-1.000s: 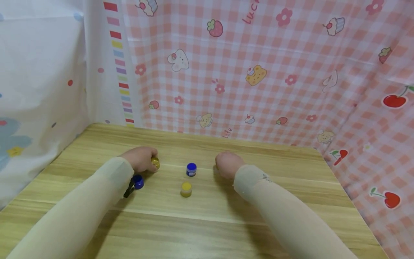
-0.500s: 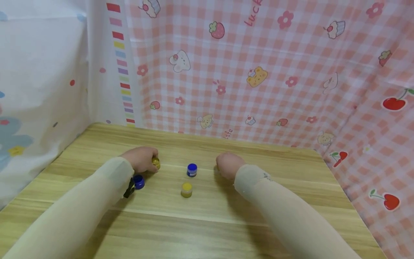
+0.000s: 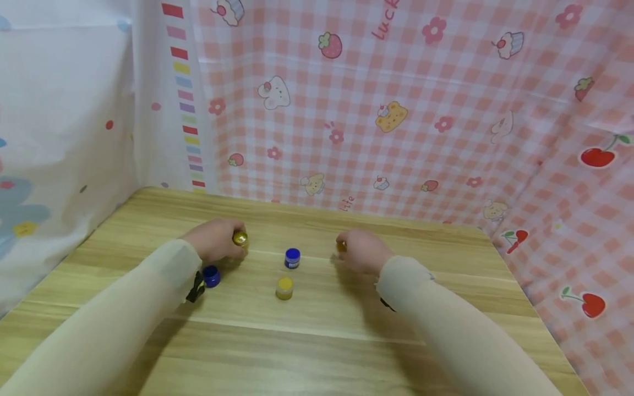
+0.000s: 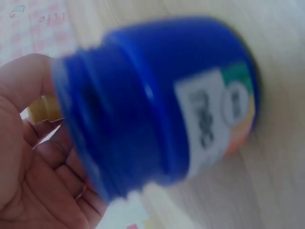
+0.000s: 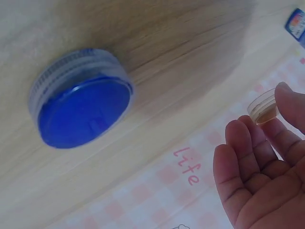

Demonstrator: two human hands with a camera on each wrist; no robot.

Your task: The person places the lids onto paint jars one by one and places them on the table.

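Wood-grain table point(image 3: 297, 352) meets gingham cloth point(image 3: 307, 124). Left hand point(image 3: 214, 241) grips gold jar point(image 3: 240, 239); right hand point(image 3: 365, 252) pinches clear-sided cap point(image 5: 263, 109). Blue jar point(image 3: 211, 277) stands uncapped, contents unclear; yellow jar point(image 3: 284, 289) stands lidded.

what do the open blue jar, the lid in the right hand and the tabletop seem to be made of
Open blue jar: plastic or glass, smooth with a slight gloss, judging by the pale highlight on its shoulder.
Held lid: likely plastic, with a clear finish; its rim is see-through.
Tabletop: wood or wood-look laminate, faintly shiny, with streaked grain.
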